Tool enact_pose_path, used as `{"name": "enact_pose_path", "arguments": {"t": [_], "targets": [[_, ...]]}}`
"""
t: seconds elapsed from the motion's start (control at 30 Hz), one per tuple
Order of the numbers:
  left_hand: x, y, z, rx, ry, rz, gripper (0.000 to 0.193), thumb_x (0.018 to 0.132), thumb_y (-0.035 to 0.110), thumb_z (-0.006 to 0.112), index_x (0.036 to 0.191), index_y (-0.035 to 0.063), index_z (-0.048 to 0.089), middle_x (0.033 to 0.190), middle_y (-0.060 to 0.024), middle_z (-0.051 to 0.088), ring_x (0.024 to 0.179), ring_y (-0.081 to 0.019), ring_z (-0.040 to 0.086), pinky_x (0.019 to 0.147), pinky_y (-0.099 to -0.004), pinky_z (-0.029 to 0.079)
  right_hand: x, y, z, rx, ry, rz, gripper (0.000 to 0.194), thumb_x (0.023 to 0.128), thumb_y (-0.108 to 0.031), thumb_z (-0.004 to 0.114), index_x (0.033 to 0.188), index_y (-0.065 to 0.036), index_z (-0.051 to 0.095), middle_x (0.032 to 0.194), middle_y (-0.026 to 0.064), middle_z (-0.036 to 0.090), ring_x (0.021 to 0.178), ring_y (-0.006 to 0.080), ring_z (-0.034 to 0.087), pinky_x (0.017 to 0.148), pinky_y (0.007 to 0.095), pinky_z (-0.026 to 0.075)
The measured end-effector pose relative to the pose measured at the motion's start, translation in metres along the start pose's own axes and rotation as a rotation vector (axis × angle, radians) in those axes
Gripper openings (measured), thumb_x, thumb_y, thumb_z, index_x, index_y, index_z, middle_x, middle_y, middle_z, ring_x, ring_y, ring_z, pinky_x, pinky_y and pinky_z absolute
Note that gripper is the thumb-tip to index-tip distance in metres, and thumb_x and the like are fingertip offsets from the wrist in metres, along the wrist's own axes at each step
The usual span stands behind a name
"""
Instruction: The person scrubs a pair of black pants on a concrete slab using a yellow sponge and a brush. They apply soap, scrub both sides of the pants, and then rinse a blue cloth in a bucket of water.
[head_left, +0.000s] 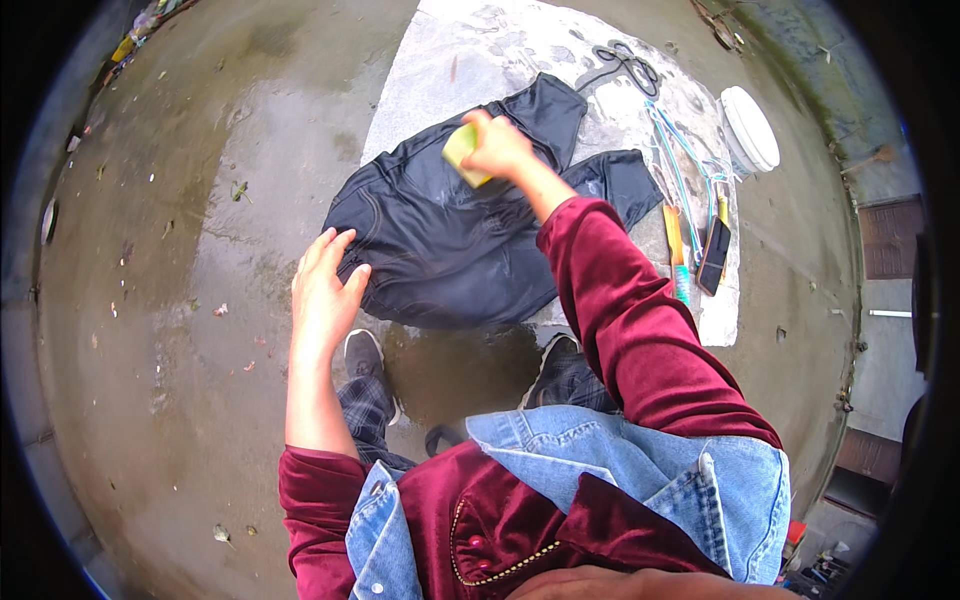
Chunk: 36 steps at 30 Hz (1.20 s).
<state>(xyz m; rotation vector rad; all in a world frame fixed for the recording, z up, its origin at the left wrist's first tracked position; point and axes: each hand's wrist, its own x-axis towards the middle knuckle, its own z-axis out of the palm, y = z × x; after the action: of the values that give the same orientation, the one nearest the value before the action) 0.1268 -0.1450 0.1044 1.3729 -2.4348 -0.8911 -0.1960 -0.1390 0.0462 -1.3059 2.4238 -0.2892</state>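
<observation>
Wet black trousers (450, 247) lie spread over a pale stone slab (420, 82), one leg pointing to the upper right and the other to the right. Above the middle of the trousers, my right hand (499, 146) is closed around a yellow-green block (466, 154), blurred; its exact kind and whether it touches the cloth are unclear. At the left end my left hand (326, 281) rests with spread fingers on the trousers' edge, not visibly gripping it.
A black cord (626, 67), blue and white strings (679, 180), a wooden-handled tool (675, 240) and a black phone-like object (714, 255) lie on the slab's right side. Beyond them is a white plastic bucket (750, 131). Wet concrete ground (172, 337) surrounds the slab.
</observation>
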Motion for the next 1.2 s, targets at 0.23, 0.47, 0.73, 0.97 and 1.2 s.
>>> {"name": "enact_pose_path", "arguments": {"t": [0.23, 0.47, 0.73, 0.97, 1.2], "targets": [[0.004, 0.011, 0.006, -0.033, -0.042, 0.052, 0.049, 0.082, 0.015, 0.070, 0.129, 0.0137, 0.058, 0.141, -0.0148, 0.049, 0.132, -0.0301, 0.045, 0.109, -0.0388, 0.036, -0.064, -0.061, 0.028, 0.138, -0.134, -0.364, 0.069, 0.069, -0.037, 0.074, 0.132, -0.023, 0.050, 0.118, 0.0171, 0.058, 0.114, 0.0346, 0.057, 0.094, 0.0450, 0.048], [0.000, 0.003, 0.006, -0.064, -0.053, 0.050, 0.046, 0.080, 0.017, 0.071, 0.124, 0.0096, 0.061, 0.137, -0.0169, 0.052, 0.128, -0.0328, 0.048, 0.106, -0.0411, 0.039, 0.013, 0.056, -0.009, 0.236, -0.203, -0.130, 0.086, 0.067, -0.038, 0.082, 0.141, -0.016, 0.044, 0.130, 0.0203, 0.057, 0.119, 0.0316, 0.057, 0.099, 0.0379, 0.045], [-0.002, 0.005, 0.006, -0.130, -0.084, 0.108, 0.047, 0.080, 0.016, 0.071, 0.125, 0.0093, 0.060, 0.136, -0.0177, 0.053, 0.128, -0.0329, 0.049, 0.106, -0.0407, 0.040, 0.010, 0.080, -0.002, 1.100, -0.289, -0.004, 0.079, 0.074, -0.012, 0.077, 0.143, -0.010, 0.039, 0.119, 0.0095, 0.059, 0.109, 0.0214, 0.058, 0.095, 0.0322, 0.045], [0.002, 0.011, 0.009, -0.128, -0.090, 0.115, 0.047, 0.080, 0.017, 0.071, 0.125, 0.0093, 0.060, 0.136, -0.0181, 0.052, 0.129, -0.0333, 0.047, 0.107, -0.0414, 0.038, 0.015, 0.083, -0.001, 0.955, -0.611, -0.069, 0.072, 0.085, -0.022, 0.070, 0.148, -0.012, 0.036, 0.126, 0.0062, 0.060, 0.115, 0.0181, 0.057, 0.099, 0.0310, 0.042], [0.000, 0.015, 0.013, -0.100, -0.106, 0.119, 0.048, 0.080, 0.018, 0.071, 0.126, 0.0097, 0.059, 0.138, -0.0178, 0.051, 0.130, -0.0327, 0.046, 0.109, -0.0410, 0.037, -0.049, 0.022, 0.006, -0.110, 0.072, -0.180, 0.083, 0.074, -0.048, 0.077, 0.143, -0.021, 0.039, 0.117, 0.0189, 0.053, 0.113, 0.0379, 0.054, 0.091, 0.0464, 0.049]]}}
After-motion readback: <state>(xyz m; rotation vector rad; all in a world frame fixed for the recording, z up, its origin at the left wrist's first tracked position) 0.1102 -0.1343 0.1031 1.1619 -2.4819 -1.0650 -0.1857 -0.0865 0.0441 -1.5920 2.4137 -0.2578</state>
